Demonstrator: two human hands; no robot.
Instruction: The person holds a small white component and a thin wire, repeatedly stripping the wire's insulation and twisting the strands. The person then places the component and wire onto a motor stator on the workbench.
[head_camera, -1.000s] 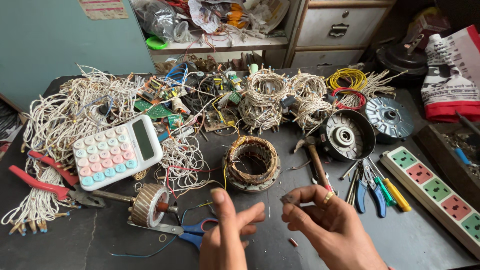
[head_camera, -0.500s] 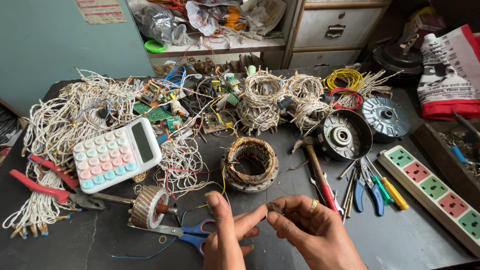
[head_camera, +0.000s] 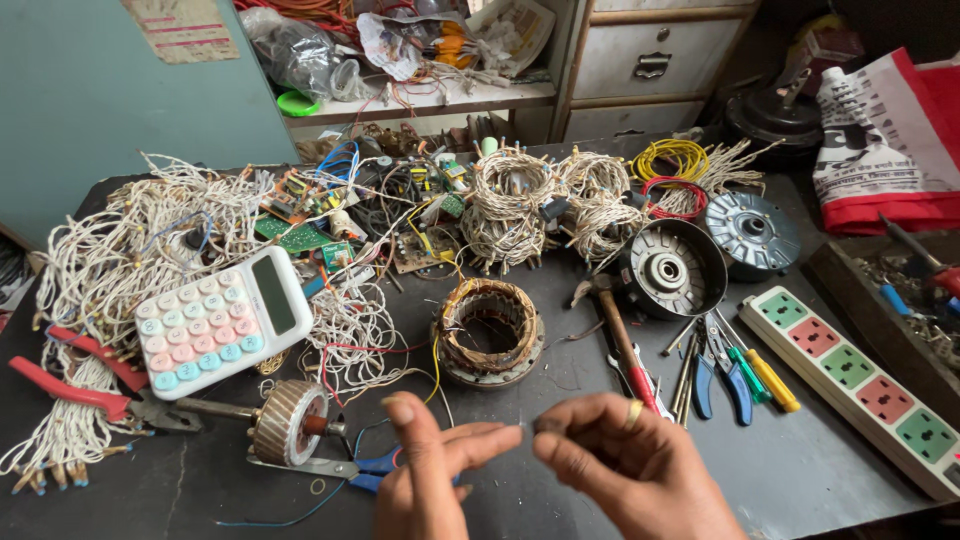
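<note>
Left hand and right hand, slightly farther apart than before, pinch a thin wire taut above the surface; stator winding and scissors lie near.

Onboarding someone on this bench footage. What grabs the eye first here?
Probably the two hands at bottom centre, left hand and right hand, fingertips pinched close together over the dark table. Just behind them sits a copper-wound stator ring. To the left, a pastel-keyed calculator lies on heaps of white wire bundles; a multicoloured power strip runs along the right edge.
</note>
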